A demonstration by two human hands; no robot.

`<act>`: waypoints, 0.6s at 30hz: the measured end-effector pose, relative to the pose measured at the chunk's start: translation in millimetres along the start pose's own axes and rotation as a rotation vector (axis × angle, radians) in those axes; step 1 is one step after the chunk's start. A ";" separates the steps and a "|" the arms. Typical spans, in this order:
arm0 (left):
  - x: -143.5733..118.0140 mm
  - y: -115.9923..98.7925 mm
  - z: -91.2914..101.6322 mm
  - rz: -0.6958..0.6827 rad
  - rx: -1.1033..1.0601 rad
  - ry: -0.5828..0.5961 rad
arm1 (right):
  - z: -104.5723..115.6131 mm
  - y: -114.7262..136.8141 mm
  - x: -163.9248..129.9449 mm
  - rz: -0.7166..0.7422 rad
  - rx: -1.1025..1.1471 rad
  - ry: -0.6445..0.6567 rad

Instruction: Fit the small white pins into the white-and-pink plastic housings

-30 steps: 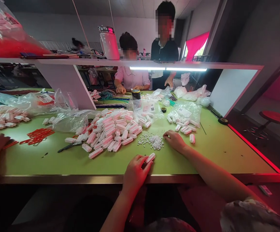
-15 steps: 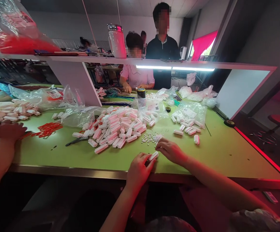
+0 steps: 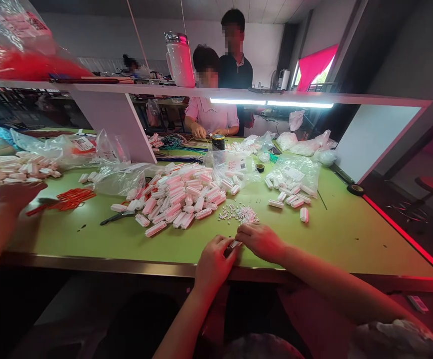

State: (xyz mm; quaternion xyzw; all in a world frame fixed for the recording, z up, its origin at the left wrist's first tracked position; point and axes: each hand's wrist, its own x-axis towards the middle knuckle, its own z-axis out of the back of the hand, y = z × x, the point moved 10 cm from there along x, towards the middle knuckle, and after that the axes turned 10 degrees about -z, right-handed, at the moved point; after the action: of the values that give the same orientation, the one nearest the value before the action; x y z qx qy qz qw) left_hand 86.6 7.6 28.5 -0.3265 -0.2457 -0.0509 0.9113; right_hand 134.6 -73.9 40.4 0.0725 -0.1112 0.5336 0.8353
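Near the front edge of the table, my left hand (image 3: 213, 263) grips a white plastic connector housing (image 3: 234, 244) between thumb and fingers. My right hand (image 3: 264, 243) is closed in a pinch at the upper end of that housing, its fingertips covering part of it. Whatever sits between those fingertips is hidden. Just beyond both hands lies a scatter of tiny white plugs (image 3: 246, 214). To the left of them rises a large heap of similar white connector housings (image 3: 184, 194).
Black-handled scissors (image 3: 117, 217) and orange strips (image 3: 74, 198) lie left of the heap. A co-worker's hand (image 3: 16, 195) reaches in at far left. Plastic bags (image 3: 294, 172), tape (image 3: 356, 189) and a lit shelf (image 3: 380, 99) stand beyond. Two people face me across the table.
My right hand has moved from the tiny plugs down and left onto the connector housing. The left hand has stayed put. The standing person and the co-worker's hand at left have shifted.
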 end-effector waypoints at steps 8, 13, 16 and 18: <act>-1.3 0.2 2.5 -0.026 0.007 -0.023 | 22.0 -51.3 -3.1 -0.239 0.364 -0.153; -2.1 -4.1 -1.9 -0.066 0.055 0.023 | 19.3 -116.6 -8.5 -0.526 0.234 -0.114; -2.8 -5.9 -4.6 -0.097 0.107 0.048 | 10.1 -120.0 -8.4 -0.507 0.227 -0.023; -2.9 -6.8 -5.8 -0.114 0.134 0.058 | 5.7 -118.4 -9.3 -0.517 0.210 0.014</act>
State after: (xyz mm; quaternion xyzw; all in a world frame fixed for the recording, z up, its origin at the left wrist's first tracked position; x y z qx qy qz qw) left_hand 84.8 -1.5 27.2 -0.2488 -0.2403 -0.0957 0.9334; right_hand 237.7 -133.1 43.1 0.1812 -0.0274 0.3120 0.9322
